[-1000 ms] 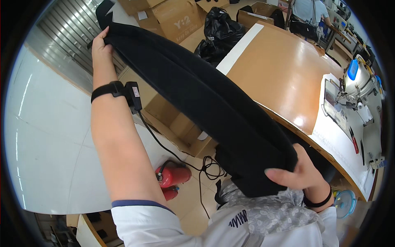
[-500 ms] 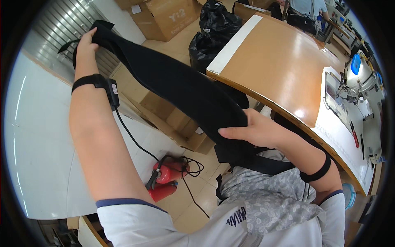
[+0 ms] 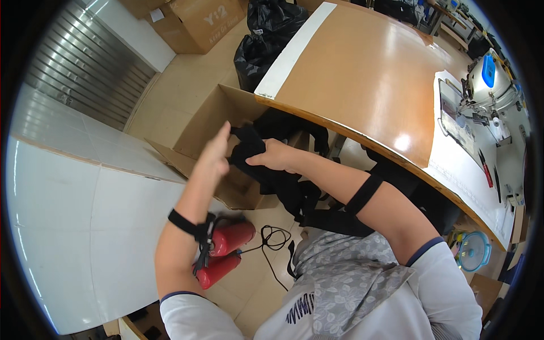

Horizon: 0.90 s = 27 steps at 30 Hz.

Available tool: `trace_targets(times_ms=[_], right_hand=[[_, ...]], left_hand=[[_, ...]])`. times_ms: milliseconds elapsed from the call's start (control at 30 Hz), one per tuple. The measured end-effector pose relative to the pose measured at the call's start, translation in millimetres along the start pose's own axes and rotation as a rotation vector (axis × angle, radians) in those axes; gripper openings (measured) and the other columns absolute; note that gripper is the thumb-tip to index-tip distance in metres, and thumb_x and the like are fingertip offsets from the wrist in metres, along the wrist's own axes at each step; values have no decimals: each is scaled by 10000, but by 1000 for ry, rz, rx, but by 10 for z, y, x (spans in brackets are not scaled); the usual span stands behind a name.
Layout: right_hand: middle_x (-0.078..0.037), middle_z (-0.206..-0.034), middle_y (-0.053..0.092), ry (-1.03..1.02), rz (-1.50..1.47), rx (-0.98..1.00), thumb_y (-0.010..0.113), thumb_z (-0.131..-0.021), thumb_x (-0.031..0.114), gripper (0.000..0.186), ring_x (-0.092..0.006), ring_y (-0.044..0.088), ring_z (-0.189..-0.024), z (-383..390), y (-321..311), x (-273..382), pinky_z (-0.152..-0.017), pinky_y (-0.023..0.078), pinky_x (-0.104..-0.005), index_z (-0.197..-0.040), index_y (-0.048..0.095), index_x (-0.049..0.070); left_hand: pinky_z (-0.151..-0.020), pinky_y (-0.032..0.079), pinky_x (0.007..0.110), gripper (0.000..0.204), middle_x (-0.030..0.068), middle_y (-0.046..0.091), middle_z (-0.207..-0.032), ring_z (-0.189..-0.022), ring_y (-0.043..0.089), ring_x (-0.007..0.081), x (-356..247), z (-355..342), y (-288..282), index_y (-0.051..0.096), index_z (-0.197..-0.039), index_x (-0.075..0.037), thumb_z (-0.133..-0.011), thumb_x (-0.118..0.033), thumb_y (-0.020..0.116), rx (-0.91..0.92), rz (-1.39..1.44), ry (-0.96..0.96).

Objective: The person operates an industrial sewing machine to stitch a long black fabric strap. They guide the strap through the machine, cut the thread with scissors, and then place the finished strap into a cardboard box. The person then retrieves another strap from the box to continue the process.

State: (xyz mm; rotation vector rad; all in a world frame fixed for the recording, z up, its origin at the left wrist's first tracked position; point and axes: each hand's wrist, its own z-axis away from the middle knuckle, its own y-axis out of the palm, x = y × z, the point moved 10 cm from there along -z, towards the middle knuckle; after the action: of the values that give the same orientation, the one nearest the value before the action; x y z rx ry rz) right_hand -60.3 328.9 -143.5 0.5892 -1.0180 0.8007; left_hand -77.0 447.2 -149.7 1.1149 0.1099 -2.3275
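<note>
My right hand (image 3: 276, 156) is closed on a bunched piece of black fabric (image 3: 249, 148), thumb on top. The fabric hangs in folds over the open cardboard box (image 3: 195, 122) and trails down toward my lap. Beside its left edge is my left hand (image 3: 214, 154), somewhat blurred, its fingers stretched upward and apart from a firm hold. Whether its palm touches the cloth is hidden. More dark material (image 3: 283, 122) shows inside the box, partly behind the held piece.
A brown-topped table (image 3: 362, 73) with a metal machine (image 3: 488, 79) stands at right. Red fire extinguishers (image 3: 231, 237) and a looped black cable (image 3: 275, 238) lie near the white panel (image 3: 102, 226) at left. Black plastic bags (image 3: 263, 45) and a closed carton (image 3: 198, 22) are farther back.
The black fabric, stretched long between both hands before, is now bunched over the box. My left hand has come down and right, off the fabric's far end; my right hand has moved left and farther forward.
</note>
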Motion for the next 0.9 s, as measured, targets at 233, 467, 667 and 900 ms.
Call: trace_targets(times_ms=[233,467,667,900], right_hand=[[-139,-954,617,57,-9,23,693,-697,205,456,-204,597,-872,-86,113,-277,-772,474,-296,-1059,578,-48],[-209,-1083,566,16,106,-100,693,-718,240,593,-270,563,-1008,-120,34,-411,-840,450,-323,-1153,472,-98],[-282,-1195,488,-142,279,-69,593,-814,192,549,-357,485,-1130,-114,174,-288,-930,404,-367,-1215,380,-117],[-235,-1160,525,-145,469,60,554,-854,235,487,-335,510,-1097,1,376,-207,-921,404,-354,-1207,405,-64]], left_hand=[[-967,350,434,504,81,550,-1191,-1083,514,241,744,265,61,519,-1198,-109,-840,-464,538,162,157,-189],[-798,492,374,263,132,599,-1005,-892,597,233,516,66,-270,546,-1014,22,-769,24,641,-47,330,122],[-766,506,361,280,115,597,-934,-867,604,230,380,259,-599,545,-1002,-3,-750,22,665,-222,193,288],[-775,511,355,524,118,578,-1042,-893,604,239,497,491,-438,478,-1127,-11,-663,80,702,-75,91,298]])
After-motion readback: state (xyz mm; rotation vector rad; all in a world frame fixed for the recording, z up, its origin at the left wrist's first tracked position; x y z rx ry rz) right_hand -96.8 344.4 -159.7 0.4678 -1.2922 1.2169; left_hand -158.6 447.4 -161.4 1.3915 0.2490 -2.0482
